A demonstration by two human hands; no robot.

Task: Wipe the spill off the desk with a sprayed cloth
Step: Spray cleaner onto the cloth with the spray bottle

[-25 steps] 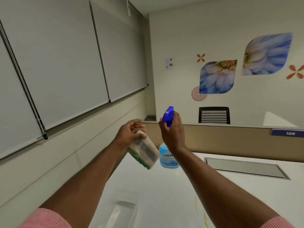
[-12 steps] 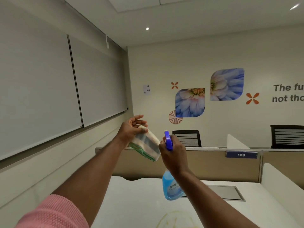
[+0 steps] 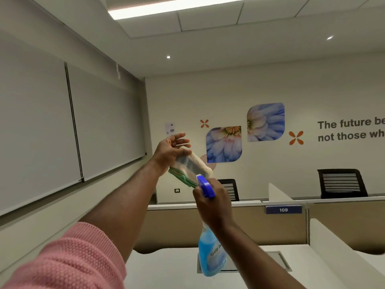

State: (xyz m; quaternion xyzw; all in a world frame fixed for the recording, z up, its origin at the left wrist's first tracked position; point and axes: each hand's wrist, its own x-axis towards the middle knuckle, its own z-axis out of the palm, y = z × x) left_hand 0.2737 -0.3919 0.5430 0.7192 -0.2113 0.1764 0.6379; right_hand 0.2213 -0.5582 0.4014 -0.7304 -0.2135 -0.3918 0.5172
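Observation:
My left hand [image 3: 169,152] is raised in front of me and holds a folded cloth [image 3: 190,167], cream and grey with a green edge, by its upper end. Just below and right of it, my right hand [image 3: 214,203] grips the neck of a spray bottle [image 3: 211,255] of blue liquid. Its dark blue nozzle head [image 3: 205,185] points up at the cloth, almost touching it. The white desk [image 3: 166,265] lies below. No spill shows in this view.
A tan partition [image 3: 260,226] with a "109" label [image 3: 283,209] stands behind the desk. A metal cable hatch [image 3: 279,261] is set in the desktop. A white divider [image 3: 337,253] runs along the right. Black chairs [image 3: 341,182] stand beyond. Window blinds [image 3: 41,132] fill the left wall.
The view has tilted up, so the yellowish spill dropped out of sight. Both hands stay raised, and the nozzle has come closer to the cloth's lower end.

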